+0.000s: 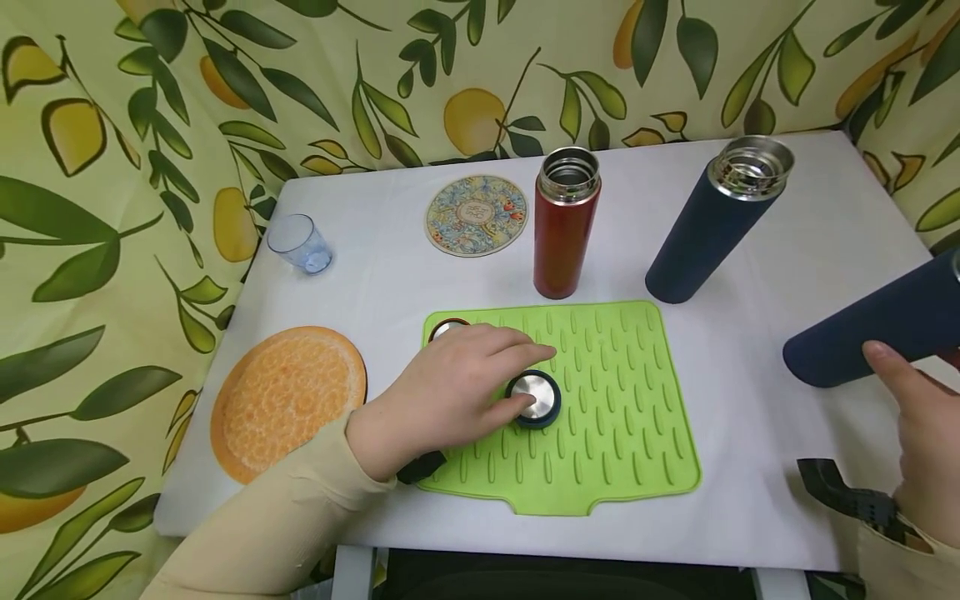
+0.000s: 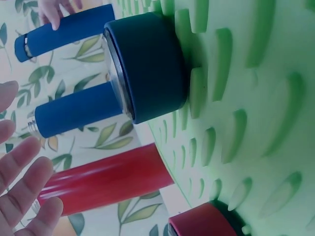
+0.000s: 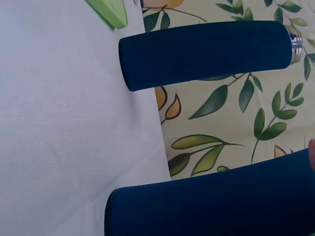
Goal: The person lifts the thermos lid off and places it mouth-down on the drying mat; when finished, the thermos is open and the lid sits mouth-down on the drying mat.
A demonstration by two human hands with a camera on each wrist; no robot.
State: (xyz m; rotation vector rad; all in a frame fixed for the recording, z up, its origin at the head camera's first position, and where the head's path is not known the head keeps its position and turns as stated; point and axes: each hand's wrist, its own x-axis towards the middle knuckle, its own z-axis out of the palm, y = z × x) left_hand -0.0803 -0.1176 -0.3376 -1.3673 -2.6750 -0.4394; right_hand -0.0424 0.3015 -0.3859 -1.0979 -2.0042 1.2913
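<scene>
My left hand (image 1: 457,383) hovers over a dark blue bottle lid (image 1: 534,398) lying on a green drying mat (image 1: 622,400). Its fingers (image 2: 29,182) are spread and apart from the lid in the left wrist view. A red lid (image 2: 206,221) sits on the mat too, partly hidden behind the hand in the head view. At the far right, my right hand (image 1: 918,433) holds a dark blue thermos bottle (image 1: 885,321), thumb across its front. A second dark blue thermos (image 1: 708,229) and a red thermos (image 1: 566,233) stand lidless behind the mat, steel necks bare.
To the left lie a round orange placemat (image 1: 292,400) and, further back, a clear blue glass (image 1: 300,244). A patterned round trivet (image 1: 477,215) is beside the red thermos. The white table (image 1: 390,250) meets a leaf-print cloth (image 1: 480,75) at the back and left.
</scene>
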